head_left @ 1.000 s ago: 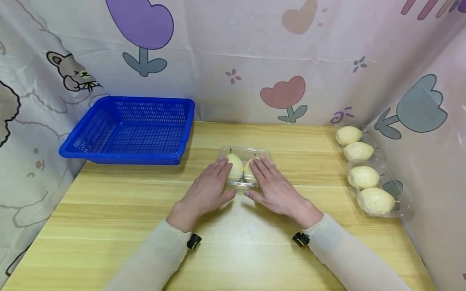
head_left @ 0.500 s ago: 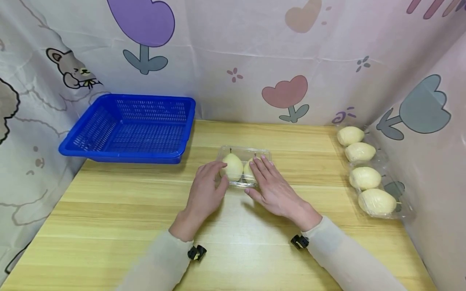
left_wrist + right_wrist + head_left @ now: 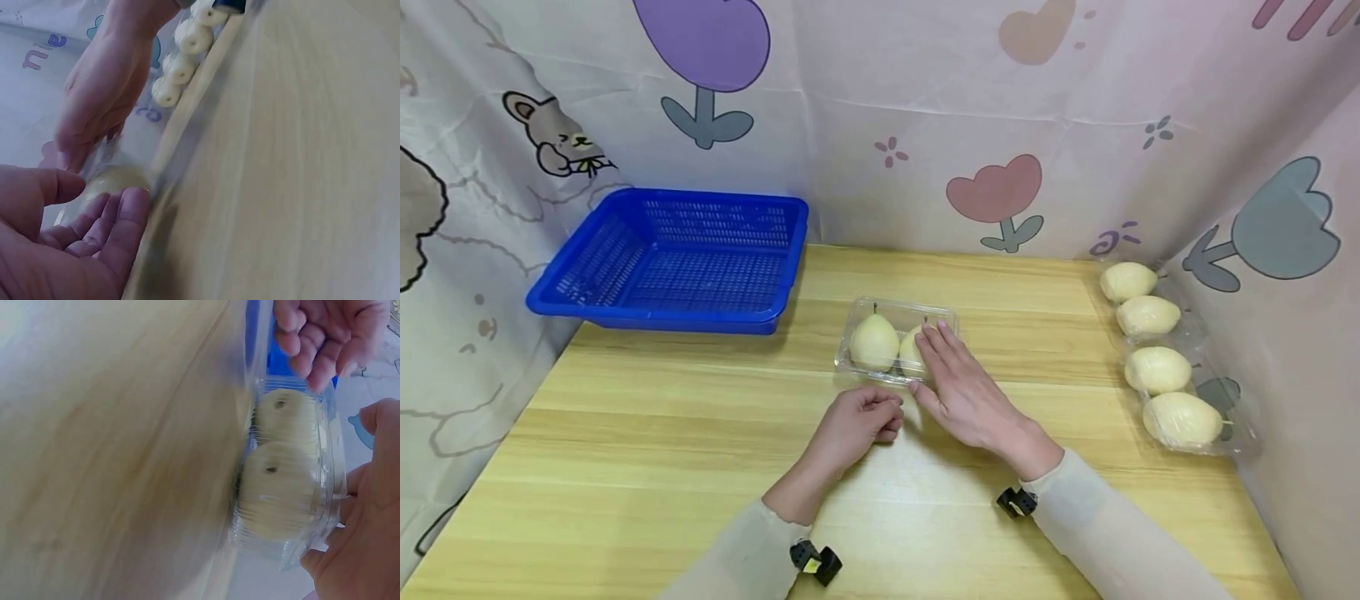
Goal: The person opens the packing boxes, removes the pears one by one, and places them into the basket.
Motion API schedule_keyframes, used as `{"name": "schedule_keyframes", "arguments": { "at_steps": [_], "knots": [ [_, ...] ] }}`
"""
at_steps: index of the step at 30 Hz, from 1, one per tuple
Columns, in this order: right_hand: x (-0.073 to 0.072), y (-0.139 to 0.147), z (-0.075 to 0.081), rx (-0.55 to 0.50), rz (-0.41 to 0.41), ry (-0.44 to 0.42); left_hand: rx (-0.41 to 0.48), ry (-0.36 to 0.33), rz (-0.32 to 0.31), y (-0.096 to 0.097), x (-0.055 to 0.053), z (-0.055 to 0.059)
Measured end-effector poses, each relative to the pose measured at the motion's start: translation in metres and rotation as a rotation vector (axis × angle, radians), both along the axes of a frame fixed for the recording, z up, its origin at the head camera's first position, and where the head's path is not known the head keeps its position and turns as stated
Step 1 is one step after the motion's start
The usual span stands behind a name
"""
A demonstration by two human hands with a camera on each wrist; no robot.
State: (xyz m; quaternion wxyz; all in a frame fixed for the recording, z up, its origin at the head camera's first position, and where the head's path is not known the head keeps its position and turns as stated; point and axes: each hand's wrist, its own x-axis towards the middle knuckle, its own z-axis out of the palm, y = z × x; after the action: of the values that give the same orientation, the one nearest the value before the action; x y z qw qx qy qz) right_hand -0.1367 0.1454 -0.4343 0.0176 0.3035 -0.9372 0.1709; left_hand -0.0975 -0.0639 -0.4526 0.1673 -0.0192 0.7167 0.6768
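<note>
A clear plastic clamshell box [image 3: 895, 312] with two pale yellow pears [image 3: 874, 343] in it stands on the table, its lid down. My right hand [image 3: 967, 396] lies over the box's right part, fingers straight on the lid and thumb near the front edge. It covers part of the right-hand pear [image 3: 910, 354]. In front of the box is my left hand [image 3: 857, 423], fingers loosely curled and holding nothing. The right wrist view shows the left hand [image 3: 328, 337] apart from the box [image 3: 328, 456], palm and bent fingers visible.
At the back left stands a blue perforated plastic basket [image 3: 662, 317]. Along the right edge of the wooden table [image 3: 647, 467] lie more clear boxes of pears [image 3: 1157, 369]. A patterned curtain [image 3: 850, 83] hangs behind and on both sides.
My left hand has lifted off the box's left part and drawn back toward me, its fingers curling. The left pear is now uncovered. My right hand stays on the lid.
</note>
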Motion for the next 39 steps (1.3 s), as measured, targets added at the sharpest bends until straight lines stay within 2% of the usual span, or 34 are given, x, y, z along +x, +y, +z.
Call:
{"name": "schedule_keyframes", "arguments": {
  "at_steps": [3, 6, 11, 17, 19, 22, 25, 28, 33, 39],
  "knots": [
    [0.001, 0.000, 0.000, 0.021, 0.007, -0.001, 0.138, -0.076, -0.002, 0.008, -0.003, -0.007],
    [0.002, -0.001, 0.001, 0.016, 0.010, -0.016, 0.225, -0.108, 0.014, 0.014, -0.007, -0.011],
    [0.002, -0.002, 0.000, 0.003, 0.012, -0.027, 0.299, -0.116, 0.045, 0.018, -0.013, -0.016],
    [0.003, -0.002, 0.000, -0.023, 0.006, -0.047, 0.361, -0.152, 0.082, 0.019, -0.014, -0.017],
    [0.003, -0.002, 0.001, -0.075, -0.008, -0.068, 0.379, -0.160, 0.090, 0.019, -0.014, -0.018],
    [0.000, -0.001, 0.003, -0.224, -0.068, -0.105, 0.390, -0.162, 0.099, 0.020, -0.014, -0.018],
    [-0.004, 0.000, 0.007, -0.414, -0.183, -0.135, 0.391, -0.166, 0.123, 0.022, -0.015, -0.018],
    [-0.010, 0.002, 0.010, -0.553, -0.308, -0.171, 0.395, -0.172, 0.158, 0.024, -0.015, -0.019],
    [-0.018, 0.007, 0.013, -0.639, -0.446, -0.254, 0.394, -0.176, 0.199, 0.029, -0.016, -0.019],
    [-0.026, 0.010, 0.013, -0.771, -0.475, -0.372, 0.405, -0.181, 0.237, 0.031, -0.017, -0.018]
  ]
}}
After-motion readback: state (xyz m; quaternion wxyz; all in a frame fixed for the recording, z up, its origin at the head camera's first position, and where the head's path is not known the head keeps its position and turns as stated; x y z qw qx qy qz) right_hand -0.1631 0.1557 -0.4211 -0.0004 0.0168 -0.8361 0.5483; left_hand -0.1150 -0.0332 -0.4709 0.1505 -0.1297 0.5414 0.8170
